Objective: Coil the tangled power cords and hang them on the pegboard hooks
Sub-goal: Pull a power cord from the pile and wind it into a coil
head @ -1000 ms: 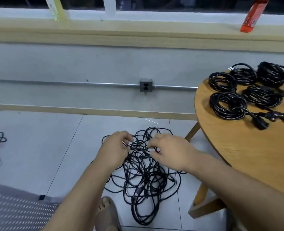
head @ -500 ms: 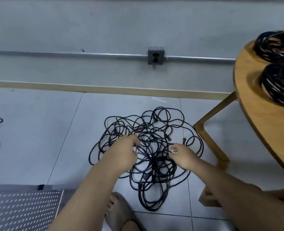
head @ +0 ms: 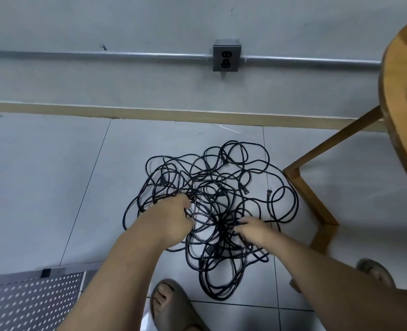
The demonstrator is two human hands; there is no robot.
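The right hand (head: 252, 229) is moved inward since 0.5 s ago, onto the centre of the tangled power cords (head: 224, 185) heaped on the floor. Strands at 9 o'clock are gripped in the curled left hand (head: 171, 218), likely to free 1 cord; the right grip cannot be told.

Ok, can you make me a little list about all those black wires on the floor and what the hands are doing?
place: grey tiled floor beside a wall
cords: tangled cords, one loose black heap, not coiled
left hand: left hand holds strands in curled fingers
right hand: right hand has fingers in the heap, grip unclear
pegboard: pegboard at bottom left, no cords on it
nearby: outlet, wooden table, sandal
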